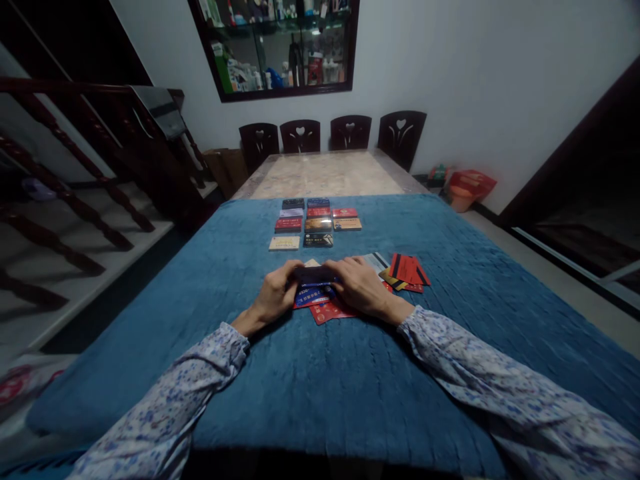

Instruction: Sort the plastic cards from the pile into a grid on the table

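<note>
Between my two hands is a dark blue card (316,276), tilted up and gripped at its two short ends; whether it is one card or a thin stack I cannot tell. My left hand (276,292) pinches its left end, and my right hand (361,287) closes on its right end. Under them lie loose cards: a blue card (309,297) and a red card (330,311). Right of my right hand, more cards overlap, among them a silver card (376,263) and a red card with a black stripe (403,268).
Beyond my hands, cards lie in short rows, including a black card (318,241), a pale yellow card (285,243) and a gold card (318,225). A blue cloth (240,400) covers the near part of the table. Chairs (300,137) stand at the far end.
</note>
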A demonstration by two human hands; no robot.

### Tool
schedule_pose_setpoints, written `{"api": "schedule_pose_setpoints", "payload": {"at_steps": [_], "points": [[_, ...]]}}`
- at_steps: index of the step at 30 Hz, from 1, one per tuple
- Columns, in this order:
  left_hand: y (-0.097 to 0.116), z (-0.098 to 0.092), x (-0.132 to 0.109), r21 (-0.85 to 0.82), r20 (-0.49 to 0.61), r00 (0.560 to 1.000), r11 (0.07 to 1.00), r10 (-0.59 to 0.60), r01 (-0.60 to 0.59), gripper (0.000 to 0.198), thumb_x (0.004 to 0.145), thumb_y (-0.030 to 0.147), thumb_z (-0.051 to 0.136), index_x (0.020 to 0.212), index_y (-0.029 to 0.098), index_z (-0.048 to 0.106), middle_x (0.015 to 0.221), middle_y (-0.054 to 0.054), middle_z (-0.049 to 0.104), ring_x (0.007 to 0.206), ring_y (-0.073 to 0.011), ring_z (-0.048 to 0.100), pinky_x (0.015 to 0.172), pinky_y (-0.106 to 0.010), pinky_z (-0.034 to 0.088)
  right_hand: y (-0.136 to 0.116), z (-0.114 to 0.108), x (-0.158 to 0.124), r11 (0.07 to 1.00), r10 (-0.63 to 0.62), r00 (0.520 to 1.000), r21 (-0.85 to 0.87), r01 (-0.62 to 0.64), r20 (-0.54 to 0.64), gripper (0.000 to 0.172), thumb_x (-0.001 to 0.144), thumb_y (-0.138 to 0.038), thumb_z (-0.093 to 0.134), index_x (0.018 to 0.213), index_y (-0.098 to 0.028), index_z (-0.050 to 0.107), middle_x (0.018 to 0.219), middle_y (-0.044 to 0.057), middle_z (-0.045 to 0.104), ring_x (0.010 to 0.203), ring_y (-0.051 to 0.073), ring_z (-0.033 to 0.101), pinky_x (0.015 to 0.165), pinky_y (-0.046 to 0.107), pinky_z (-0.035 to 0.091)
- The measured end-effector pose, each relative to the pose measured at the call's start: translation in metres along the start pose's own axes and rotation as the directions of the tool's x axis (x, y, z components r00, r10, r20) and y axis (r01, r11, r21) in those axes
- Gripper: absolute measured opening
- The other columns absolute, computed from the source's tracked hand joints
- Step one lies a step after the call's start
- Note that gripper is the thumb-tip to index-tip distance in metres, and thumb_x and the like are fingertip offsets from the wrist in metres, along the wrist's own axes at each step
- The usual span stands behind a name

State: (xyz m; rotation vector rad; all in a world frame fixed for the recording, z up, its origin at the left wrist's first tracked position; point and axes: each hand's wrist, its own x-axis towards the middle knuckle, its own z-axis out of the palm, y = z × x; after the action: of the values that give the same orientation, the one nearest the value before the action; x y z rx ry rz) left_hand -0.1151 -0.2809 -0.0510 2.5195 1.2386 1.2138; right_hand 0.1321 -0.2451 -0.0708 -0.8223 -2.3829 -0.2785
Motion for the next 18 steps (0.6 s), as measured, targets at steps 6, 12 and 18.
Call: {"api": "schedule_pose_setpoints", "payload": {"at_steps": [6,12,18], "points": [[0.0019,-0.0007,0.0014,-0.011,-0.025,0.999,0.999,0.03,-0.03,0.026,0.09,0.009,0.052,0.113,0.018,0.06,0.091,-0.001,0.071,0.075,-0.0128,0.067,0.074,-0.024,0.056,-0.0012,-0.0008,0.0019,0.999,-0.013,0.999,-0.03,0.011,-0.046,0.039,0.094,-0.018,0.054,0.132,-0.013,0.056,0.1,0.012,0.07,0.091,0.026,0.06,0.085,0.039,0.041],[-0.0005,0.0018,-0.0005,0.02,-0.02,0.999,0.999,0.026,-0.026,0.032,0.088,0.008,0.055,0.118,0.018,0.06,0.099,-0.004,0.071,0.08,-0.0142,0.067,0.079,-0.027,0.058,0.0,0.0001,0.0026,0.999,-0.019,0.997,-0.042,0.016,-0.081,0.036,0.092,-0.017,0.056,0.128,-0.014,0.057,0.098,0.011,0.069,0.09,0.026,0.06,0.084,0.038,0.042],[0.001,0.0014,-0.0004,0.06,0.001,0.993,0.991,0.117,-0.117,0.04,0.089,0.006,0.056,0.127,0.018,0.052,0.112,-0.01,0.067,0.1,-0.0203,0.068,0.087,-0.034,0.06,0.0012,-0.006,0.0011,0.998,-0.044,0.996,-0.044,0.04,-0.083,0.038,0.092,-0.015,0.054,0.13,-0.013,0.057,0.104,0.013,0.07,0.095,0.027,0.059,0.083,0.039,0.043]]}}
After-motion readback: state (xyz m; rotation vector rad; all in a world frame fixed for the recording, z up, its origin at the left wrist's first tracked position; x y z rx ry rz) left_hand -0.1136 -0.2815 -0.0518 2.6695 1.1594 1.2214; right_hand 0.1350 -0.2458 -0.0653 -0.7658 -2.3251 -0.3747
